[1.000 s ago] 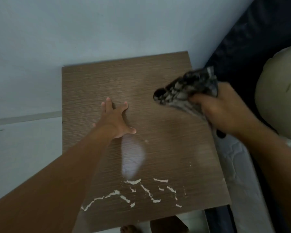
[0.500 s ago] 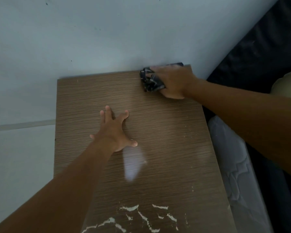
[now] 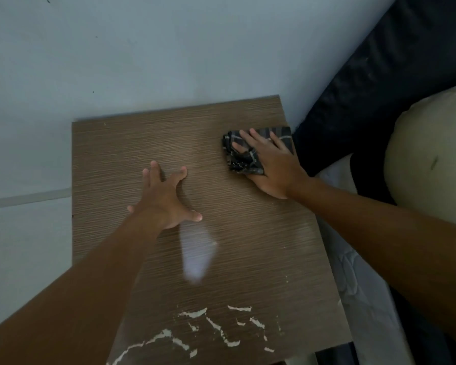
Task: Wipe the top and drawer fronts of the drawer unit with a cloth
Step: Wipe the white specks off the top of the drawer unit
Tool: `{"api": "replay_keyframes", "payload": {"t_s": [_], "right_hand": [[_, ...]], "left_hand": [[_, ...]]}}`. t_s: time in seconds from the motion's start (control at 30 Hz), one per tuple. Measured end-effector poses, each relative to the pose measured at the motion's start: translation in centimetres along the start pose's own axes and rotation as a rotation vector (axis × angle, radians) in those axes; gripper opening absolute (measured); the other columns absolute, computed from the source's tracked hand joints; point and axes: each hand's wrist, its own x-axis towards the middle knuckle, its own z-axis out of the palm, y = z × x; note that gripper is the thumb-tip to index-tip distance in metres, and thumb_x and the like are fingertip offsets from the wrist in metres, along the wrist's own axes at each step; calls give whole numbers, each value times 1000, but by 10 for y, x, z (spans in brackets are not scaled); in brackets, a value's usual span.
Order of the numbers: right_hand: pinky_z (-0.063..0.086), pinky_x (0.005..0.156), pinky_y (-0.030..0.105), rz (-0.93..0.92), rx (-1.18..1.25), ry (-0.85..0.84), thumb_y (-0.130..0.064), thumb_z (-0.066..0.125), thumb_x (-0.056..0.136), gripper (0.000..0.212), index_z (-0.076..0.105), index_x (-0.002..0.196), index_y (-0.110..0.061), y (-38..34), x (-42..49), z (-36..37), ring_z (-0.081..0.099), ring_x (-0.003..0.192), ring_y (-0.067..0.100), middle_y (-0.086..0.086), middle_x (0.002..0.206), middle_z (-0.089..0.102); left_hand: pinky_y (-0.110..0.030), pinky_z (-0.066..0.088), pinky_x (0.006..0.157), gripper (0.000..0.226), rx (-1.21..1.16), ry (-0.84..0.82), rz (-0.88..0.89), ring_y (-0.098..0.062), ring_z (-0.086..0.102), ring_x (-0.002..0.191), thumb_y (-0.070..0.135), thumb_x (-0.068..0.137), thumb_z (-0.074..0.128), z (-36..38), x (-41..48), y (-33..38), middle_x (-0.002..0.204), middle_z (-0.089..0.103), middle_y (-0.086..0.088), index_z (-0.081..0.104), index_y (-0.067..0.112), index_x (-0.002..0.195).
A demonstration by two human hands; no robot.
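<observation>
While my right hand [image 3: 270, 164] presses flat, fingers spread, on the dark checked crumpled cloth [image 3: 244, 151] at the brown wood-grain drawer unit top's [image 3: 248, 246] far right corner, my left hand [image 3: 166, 200] braces splayed mid-surface. I judge the cloth light, soft; palm pressure controls it best.

The right hand [image 3: 271, 164] presses flat, fingers spread, on a crumpled dark grey checked cloth [image 3: 241, 156] near the far right corner of the brown wood-grain top of the drawer unit [image 3: 248, 246]. To its left, well apart, the left hand [image 3: 166, 201] rests palm-down with fingers splayed. Nearer than both hands, white chipped patches [image 3: 211, 327] scar the top's front edge.
</observation>
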Motion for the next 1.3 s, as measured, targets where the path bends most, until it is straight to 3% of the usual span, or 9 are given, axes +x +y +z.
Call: {"api": "replay_keyframes", "payload": {"t_s": [0.4,0.53,0.67,0.87,0.97,1.0,1.07,1.2,1.3], "right_hand": [[8,120,49,234,-19,18,-53,33,95,64,19,153,-31,-58,-132,35,5,149,15,-2,162,14],[5,120,48,341,6,21,-51,33,95,63,11,152,-37,-90,-170,50,-3,149,11,-7,163,6],[2,120,47,485,76,103,-54,32,94,62,18,152,-36,-131,-189,62,0,150,12,-6,162,10],[-2,121,45,657,261,187,-47,36,89,65,15,150,-38,-192,-190,69,-8,148,7,-12,161,4],[15,120,44,876,515,266,-46,40,93,58,31,148,-33,-204,-182,51,9,147,11,-12,157,20],[30,114,46,969,581,306,-46,42,92,51,42,141,-30,-204,-181,40,28,142,20,-4,152,38],[50,88,42,1109,625,433,-44,46,94,30,56,113,-22,-203,-184,16,59,106,24,5,114,61],[50,57,34,1217,647,663,-32,50,96,19,58,86,-18,-199,-218,-35,62,65,20,5,75,64],[46,58,31,1260,537,697,-25,51,95,18,54,79,-19,-195,-242,-38,62,70,26,10,76,64]], "left_hand": [[-63,17,114,110,117,49,66,-26,-16,148,52,65,81,10,-16,-18,161,-20,-4,15,39,152],[-63,16,114,108,102,45,82,-26,-17,148,50,67,81,19,-30,-30,161,-22,-5,16,37,152],[-62,17,115,108,131,36,101,-27,-16,148,52,68,80,28,-43,-42,161,-22,-6,14,37,152],[-62,17,115,107,138,38,130,-27,-17,148,53,69,78,40,-59,-52,161,-22,-7,13,36,152],[-62,17,114,107,131,40,131,-27,-16,148,53,68,79,41,-57,-54,161,-21,-7,15,35,152],[-62,17,114,107,134,39,134,-27,-16,148,53,68,79,41,-56,-54,161,-20,-7,16,35,152],[-62,17,115,106,149,41,145,-28,-13,148,54,68,79,40,-55,-54,161,-16,-9,18,33,152],[-62,15,115,105,134,39,142,-29,-15,148,51,69,79,40,-58,-52,161,-15,-10,18,32,153],[-62,14,115,106,134,35,129,-28,-16,148,51,69,79,39,-59,-50,161,-16,-10,17,33,153]]}}
